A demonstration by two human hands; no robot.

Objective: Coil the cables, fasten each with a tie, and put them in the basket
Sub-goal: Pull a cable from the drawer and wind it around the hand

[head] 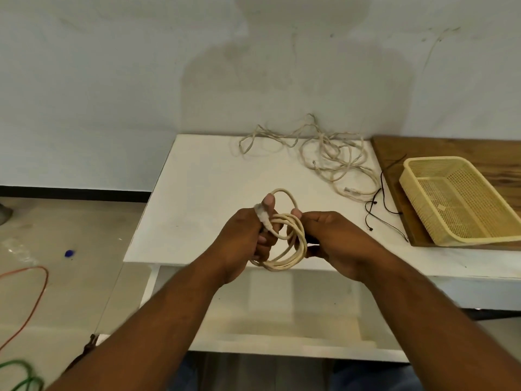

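A cream coil (287,263) is held over the table's (203,193) near edge. The left hand (242,246) grips one side and the right hand (335,244) pinches the other. Loose cables (332,159) lie behind, with black ties (380,210) beside the basket (456,198).

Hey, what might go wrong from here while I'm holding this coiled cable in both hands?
The black ties lie off by the basket; freeing the right hand to fetch one may let the coiled cable spring open. One loop stands out above the rest, beside the left hand, and may slip.
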